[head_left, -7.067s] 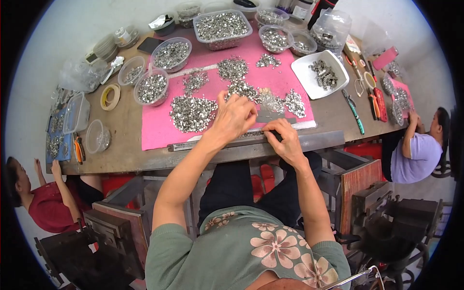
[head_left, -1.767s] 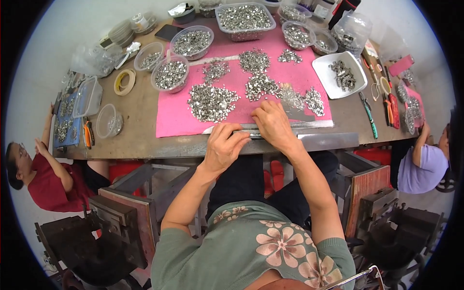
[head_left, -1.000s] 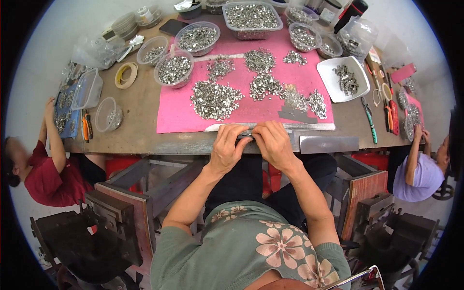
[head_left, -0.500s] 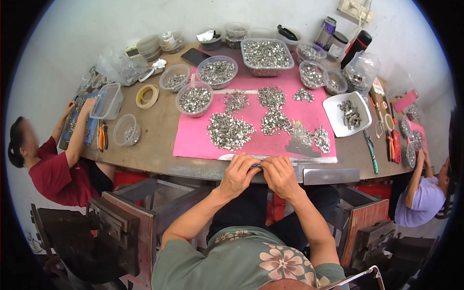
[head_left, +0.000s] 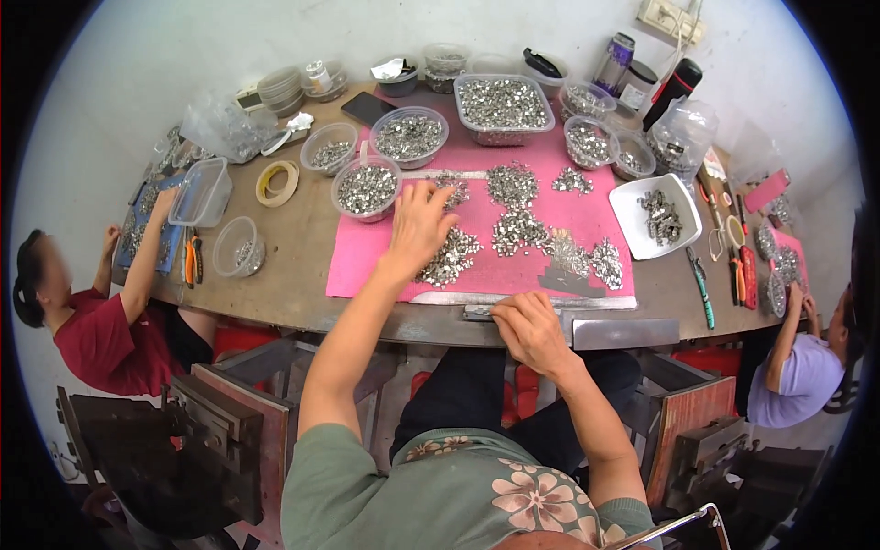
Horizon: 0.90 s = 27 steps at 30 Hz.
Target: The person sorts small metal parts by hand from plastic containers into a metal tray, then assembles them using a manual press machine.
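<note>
Left of the pink mat (head_left: 357, 263) lies a tape roll (head_left: 267, 185); a tub (head_left: 371, 218) of metal pieces stands at its left edge. The left hand (head_left: 423, 220) curls over the mat near a loose pile (head_left: 451, 262), any grip hidden. At the mat's near edge, well apart, the right hand (head_left: 532, 330) pinches a metal strip (head_left: 478, 313). Work seems underway: the strip is in hand, many pieces lie loose; its completeness is unclear.
</note>
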Tool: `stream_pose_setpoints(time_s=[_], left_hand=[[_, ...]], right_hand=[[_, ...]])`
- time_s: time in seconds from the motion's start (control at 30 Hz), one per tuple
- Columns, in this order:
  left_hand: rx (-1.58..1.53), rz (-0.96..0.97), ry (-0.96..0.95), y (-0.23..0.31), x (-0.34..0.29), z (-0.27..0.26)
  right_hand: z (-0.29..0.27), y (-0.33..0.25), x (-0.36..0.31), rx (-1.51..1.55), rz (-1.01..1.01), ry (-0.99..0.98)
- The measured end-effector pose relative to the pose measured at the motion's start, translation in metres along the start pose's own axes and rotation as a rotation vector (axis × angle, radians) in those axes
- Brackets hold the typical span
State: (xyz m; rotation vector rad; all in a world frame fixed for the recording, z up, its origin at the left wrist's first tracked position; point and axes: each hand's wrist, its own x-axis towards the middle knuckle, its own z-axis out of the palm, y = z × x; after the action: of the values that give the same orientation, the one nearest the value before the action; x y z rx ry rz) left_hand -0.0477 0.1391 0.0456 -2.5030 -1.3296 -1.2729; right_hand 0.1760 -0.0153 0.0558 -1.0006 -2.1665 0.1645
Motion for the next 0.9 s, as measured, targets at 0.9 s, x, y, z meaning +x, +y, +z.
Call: stream_pose_setpoints(time_s=[0.9], left_hand=[[-0.458,0.042,-0.336,0.072,-0.026,0.030]], right_hand=[[-0.042,0.034,-0.019,-0.001,0.304,0.200]])
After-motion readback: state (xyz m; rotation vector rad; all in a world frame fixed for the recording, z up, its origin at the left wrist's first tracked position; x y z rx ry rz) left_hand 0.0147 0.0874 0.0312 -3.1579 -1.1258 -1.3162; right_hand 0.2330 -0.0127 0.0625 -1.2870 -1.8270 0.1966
